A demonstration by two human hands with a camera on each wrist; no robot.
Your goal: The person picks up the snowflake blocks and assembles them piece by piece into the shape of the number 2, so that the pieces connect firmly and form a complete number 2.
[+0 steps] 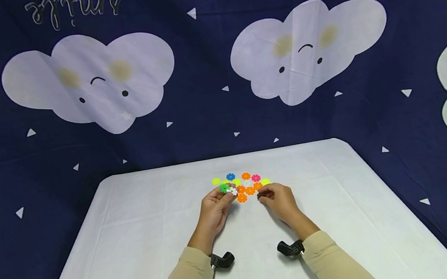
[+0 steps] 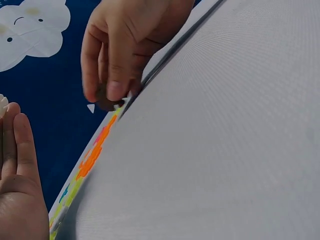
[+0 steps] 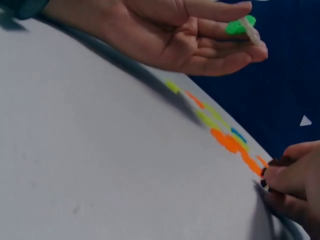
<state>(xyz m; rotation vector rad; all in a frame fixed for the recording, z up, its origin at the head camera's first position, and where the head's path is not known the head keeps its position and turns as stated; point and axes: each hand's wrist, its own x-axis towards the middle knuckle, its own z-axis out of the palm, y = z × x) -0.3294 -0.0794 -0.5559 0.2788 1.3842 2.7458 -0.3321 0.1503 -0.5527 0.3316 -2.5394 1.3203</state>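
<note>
My left hand (image 1: 213, 211) holds a green notched disc (image 3: 236, 27) and a white notched disc (image 1: 233, 191) between thumb and fingers. The two discs meet at an angle, the white one upright against the green in the right wrist view. Across from it, my right hand (image 1: 283, 202) pinches a dark brown notched disc (image 2: 105, 101) between thumb and fingertips, low over the table. Its fingers cover part of that disc. Between and beyond both hands lie flat orange discs (image 1: 250, 190), with the nearest one (image 1: 242, 198) beside the left fingertips.
Around the orange discs are a blue disc (image 1: 231, 176), a pink disc (image 1: 256, 178), several yellow discs (image 1: 216, 181) and pale white ones (image 1: 247, 183). They lie near the far edge of the white table (image 1: 154, 227). Behind it hangs a dark blue cloud-printed cloth (image 1: 199, 66).
</note>
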